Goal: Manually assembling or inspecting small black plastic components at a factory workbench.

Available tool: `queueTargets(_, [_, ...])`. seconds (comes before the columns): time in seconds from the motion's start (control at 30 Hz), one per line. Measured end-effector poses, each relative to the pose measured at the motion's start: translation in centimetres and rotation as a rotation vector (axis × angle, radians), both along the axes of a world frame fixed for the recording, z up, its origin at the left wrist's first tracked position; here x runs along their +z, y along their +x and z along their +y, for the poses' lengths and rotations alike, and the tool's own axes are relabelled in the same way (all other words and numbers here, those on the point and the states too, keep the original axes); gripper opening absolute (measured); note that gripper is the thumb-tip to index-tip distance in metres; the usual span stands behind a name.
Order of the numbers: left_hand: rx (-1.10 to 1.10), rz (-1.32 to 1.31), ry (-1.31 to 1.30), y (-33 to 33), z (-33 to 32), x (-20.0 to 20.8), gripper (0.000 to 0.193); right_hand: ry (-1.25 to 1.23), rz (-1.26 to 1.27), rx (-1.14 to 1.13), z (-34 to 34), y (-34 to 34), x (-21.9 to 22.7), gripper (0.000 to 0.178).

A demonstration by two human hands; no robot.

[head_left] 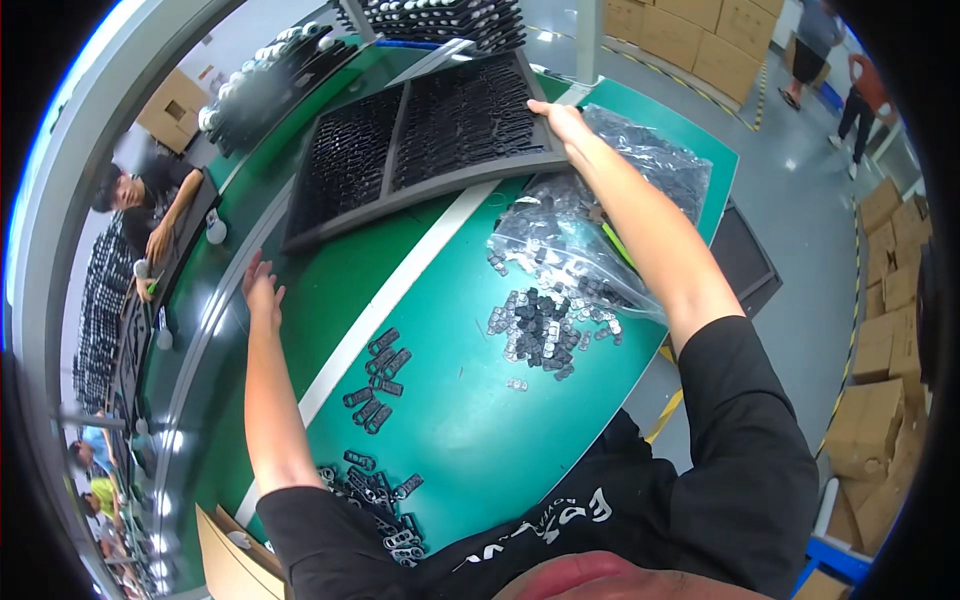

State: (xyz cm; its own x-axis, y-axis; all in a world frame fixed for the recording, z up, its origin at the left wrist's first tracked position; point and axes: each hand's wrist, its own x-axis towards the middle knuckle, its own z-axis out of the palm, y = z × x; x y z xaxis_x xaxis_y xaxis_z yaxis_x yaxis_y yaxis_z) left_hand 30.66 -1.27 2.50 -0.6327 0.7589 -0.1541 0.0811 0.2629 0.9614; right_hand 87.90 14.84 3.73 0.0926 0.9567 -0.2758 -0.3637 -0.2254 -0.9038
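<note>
A wide black tray [470,177], split by a divider and packed with small black parts [460,115], is tilted over the far side of the green table. My right hand [558,115] grips its right edge, thumb on the rim. Off the tray's near left corner, my left hand [262,288] is raised with fingers apart, holding nothing. Beneath my right forearm lies a clear plastic bag [560,235], with a loose pile of small black and clear pieces [545,330] spilling in front of it. Several black oblong parts [380,375] lie nearer my left arm.
More dark parts [375,495] are heaped by my left elbow, beside an open cardboard box [235,555]. A conveyor line [215,300] curves along the left, where a co-worker [150,205] sits. Stacked cartons [880,330] stand at right. A metal post [588,45] rises behind the table.
</note>
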Motion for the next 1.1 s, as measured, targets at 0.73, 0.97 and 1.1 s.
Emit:
queueTargets(0.73, [-0.687,0.526,0.26,8.1,-26.3,6.7,0.034,-0.107,-0.026,-0.736,-6.2,-16.9,-0.5,0.067])
queueTargets(0.97, [-0.629,0.479,0.223,6.6,-26.5,5.5,0.028,-0.053,-0.071,-0.877,-3.3,-13.2,-2.5,0.066])
queueTargets(1.1, [-0.617,0.472,0.209,4.6,-28.8,5.8,0.025,-0.141,-0.102,-0.83,-5.2,-15.1,-1.9,0.066])
